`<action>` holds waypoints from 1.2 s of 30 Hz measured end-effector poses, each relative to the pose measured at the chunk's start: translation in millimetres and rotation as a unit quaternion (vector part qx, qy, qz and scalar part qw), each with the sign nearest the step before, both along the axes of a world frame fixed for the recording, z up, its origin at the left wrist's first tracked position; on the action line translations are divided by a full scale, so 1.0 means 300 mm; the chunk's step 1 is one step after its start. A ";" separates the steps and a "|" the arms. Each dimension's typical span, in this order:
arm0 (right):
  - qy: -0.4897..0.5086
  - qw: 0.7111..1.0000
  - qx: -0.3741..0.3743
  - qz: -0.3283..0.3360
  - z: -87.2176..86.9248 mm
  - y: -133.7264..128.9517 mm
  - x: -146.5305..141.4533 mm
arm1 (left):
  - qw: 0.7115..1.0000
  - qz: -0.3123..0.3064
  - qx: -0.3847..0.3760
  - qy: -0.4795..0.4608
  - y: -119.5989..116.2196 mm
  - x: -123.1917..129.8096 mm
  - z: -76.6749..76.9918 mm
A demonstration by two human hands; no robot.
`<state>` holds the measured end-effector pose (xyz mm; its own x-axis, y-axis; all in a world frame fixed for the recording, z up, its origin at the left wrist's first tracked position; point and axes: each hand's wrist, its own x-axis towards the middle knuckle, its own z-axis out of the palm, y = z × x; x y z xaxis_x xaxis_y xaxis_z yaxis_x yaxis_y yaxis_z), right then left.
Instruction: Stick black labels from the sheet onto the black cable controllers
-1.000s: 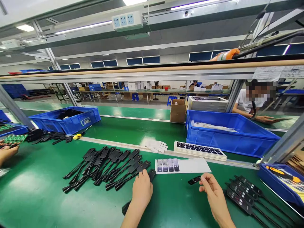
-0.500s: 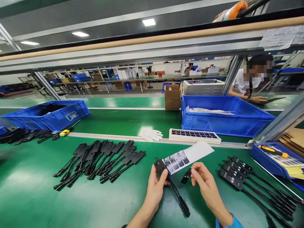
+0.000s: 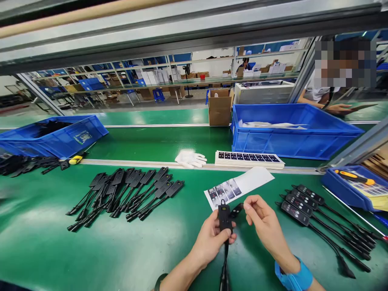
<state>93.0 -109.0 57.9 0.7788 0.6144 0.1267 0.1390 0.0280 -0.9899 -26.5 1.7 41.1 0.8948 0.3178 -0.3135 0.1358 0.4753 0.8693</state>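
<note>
My left hand [image 3: 212, 236] is closed round a small black control box [image 3: 224, 218] with a small display, a loop at its top and cables hanging down. Between the thumb and fingertips of my right hand [image 3: 260, 218] is a black label sticker [image 3: 237, 210], bent and close to the box's right side; whether they touch I cannot tell. Behind them lies a white sticker sheet [image 3: 254, 182] with several printed labels at its left part. To the right rest several control boxes with labels on their faces [image 3: 295, 213]. Unlabelled black boxes with cables [image 3: 139, 178] lie in a pile on the left.
A white glove [image 3: 190, 159] and a stack of label sheets [image 3: 248, 159] lie along the rail. Blue bins stand at the left [image 3: 60, 141] and right [image 3: 291, 143]. A small blue tray [image 3: 353, 190] holds a yellow-handled tool [image 3: 354, 177]. Another person [image 3: 321, 91] sits across the bench.
My left hand has moved right and turned the control box upright, its display facing me. The sticker in my right hand is now beside the box. The view has tipped down slightly.
</note>
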 end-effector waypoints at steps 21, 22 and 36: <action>0.014 0.994 -0.067 0.083 0.023 -0.014 0.017 | 0.995 -0.085 -0.053 -0.003 0.006 -0.012 0.015; 0.012 0.993 -0.074 0.089 0.020 -0.014 0.016 | 0.995 -0.086 -0.053 -0.003 0.006 -0.012 0.017; 0.006 0.990 -0.097 0.098 -0.006 -0.005 -0.001 | 0.993 -0.105 -0.054 -0.025 0.005 -0.015 0.037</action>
